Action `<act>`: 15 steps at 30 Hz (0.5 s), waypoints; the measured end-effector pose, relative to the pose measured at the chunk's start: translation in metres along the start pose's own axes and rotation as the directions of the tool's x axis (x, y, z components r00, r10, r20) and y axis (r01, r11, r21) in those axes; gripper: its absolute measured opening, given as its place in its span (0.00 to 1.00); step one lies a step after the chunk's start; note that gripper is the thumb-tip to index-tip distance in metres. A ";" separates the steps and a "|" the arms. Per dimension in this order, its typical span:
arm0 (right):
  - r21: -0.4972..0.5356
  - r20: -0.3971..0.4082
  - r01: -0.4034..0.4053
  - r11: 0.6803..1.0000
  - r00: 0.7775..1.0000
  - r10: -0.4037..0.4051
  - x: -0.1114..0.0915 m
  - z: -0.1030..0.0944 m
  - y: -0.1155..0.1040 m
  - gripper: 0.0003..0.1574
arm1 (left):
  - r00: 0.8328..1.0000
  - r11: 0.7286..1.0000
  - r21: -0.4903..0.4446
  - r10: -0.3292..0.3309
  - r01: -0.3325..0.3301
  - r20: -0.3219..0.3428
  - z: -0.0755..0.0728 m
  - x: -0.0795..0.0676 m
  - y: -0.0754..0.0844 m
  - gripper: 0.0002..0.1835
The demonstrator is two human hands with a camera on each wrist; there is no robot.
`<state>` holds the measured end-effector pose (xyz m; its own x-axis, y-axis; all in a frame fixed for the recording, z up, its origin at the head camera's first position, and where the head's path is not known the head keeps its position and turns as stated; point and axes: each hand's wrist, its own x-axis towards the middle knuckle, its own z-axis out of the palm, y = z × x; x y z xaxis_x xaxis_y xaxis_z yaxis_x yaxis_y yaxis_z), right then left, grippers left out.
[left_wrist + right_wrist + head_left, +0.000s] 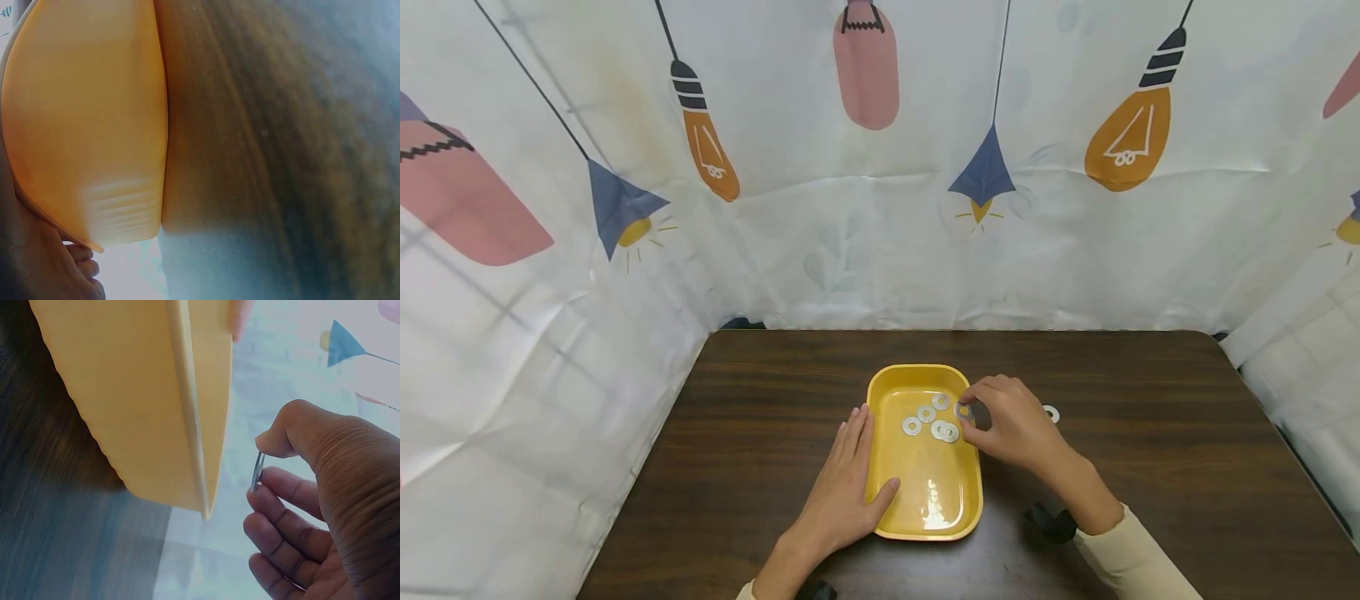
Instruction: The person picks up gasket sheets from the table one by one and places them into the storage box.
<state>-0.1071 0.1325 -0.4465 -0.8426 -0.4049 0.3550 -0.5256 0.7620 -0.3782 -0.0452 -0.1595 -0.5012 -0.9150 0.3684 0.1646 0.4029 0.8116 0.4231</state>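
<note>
Between thumb and fingertips, my right hand (1011,421) pinches a metal washer (964,411) above the right rim of a yellow tray (917,500). In the right wrist view the washer (257,472) shows edge-on in the pinch of the right hand (312,506), with the tray's wall (125,394) beside it. My left hand (846,487) rests along the tray's left rim, fingers straight and thumb over the edge. Several washers (912,426) lie in the upper part of the tray, two of them overlapping. In the left wrist view the tray's outer side (87,125) fills the left.
One more washer (1052,413) lies on the dark wooden table (760,417) to the right, partly behind the right hand. Behind the table hangs a white curtain (880,250) with printed lamps. Black wrist bands (1051,525) are on the wrists.
</note>
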 end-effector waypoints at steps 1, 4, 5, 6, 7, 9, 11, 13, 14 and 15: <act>-0.004 0.004 0.001 1.000 1.000 -0.001 0.000 0.000 0.000 0.12 | 1.000 1.000 -0.001 -0.001 0.001 0.001 0.000 0.000 0.000 0.53; -0.017 0.006 0.010 1.000 1.000 -0.010 0.000 -0.001 -0.001 0.12 | 1.000 1.000 0.000 0.000 0.000 -0.002 0.000 0.001 0.000 0.53; -0.021 0.005 0.015 1.000 1.000 -0.015 0.001 -0.001 -0.001 0.12 | 1.000 1.000 0.000 0.000 0.000 -0.002 0.000 0.001 0.000 0.53; -0.025 0.003 0.022 0.999 1.000 -0.022 0.001 -0.002 -0.002 0.12 | 1.000 1.000 0.000 0.002 -0.002 -0.005 0.000 0.001 0.001 0.53; -0.029 0.002 0.028 0.999 1.000 -0.028 0.001 -0.002 -0.002 0.11 | 1.000 1.000 0.000 0.005 -0.005 -0.008 0.000 0.001 0.001 0.53; -0.038 0.000 0.037 0.999 0.999 -0.038 0.000 -0.003 -0.004 0.11 | 1.000 1.000 0.001 0.010 -0.010 -0.013 0.001 0.002 0.000 0.53; -0.047 0.000 0.047 0.998 0.999 -0.047 -0.001 -0.003 -0.007 0.11 | 1.000 1.000 0.001 0.013 -0.013 -0.016 0.001 0.002 0.001 0.53; -0.056 0.003 0.062 0.997 0.998 -0.062 -0.002 -0.003 -0.010 0.11 | 1.000 1.000 0.004 0.012 -0.012 -0.017 0.001 0.001 0.001 0.53; -0.060 0.004 0.070 0.996 0.998 -0.070 -0.003 -0.003 -0.012 0.11 | 1.000 1.000 0.003 0.008 -0.008 -0.015 0.000 0.001 0.001 0.53; -0.064 0.005 0.080 0.995 0.997 -0.080 -0.004 -0.004 -0.013 0.11 | 1.000 1.000 0.004 0.004 -0.004 -0.013 0.000 0.000 0.001 0.53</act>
<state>-0.0967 0.1255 -0.4397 -0.7987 -0.4667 0.3799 -0.5825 0.7580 -0.2934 -0.0448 -0.1587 -0.5008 -0.9137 0.3655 0.1778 0.4064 0.8118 0.4192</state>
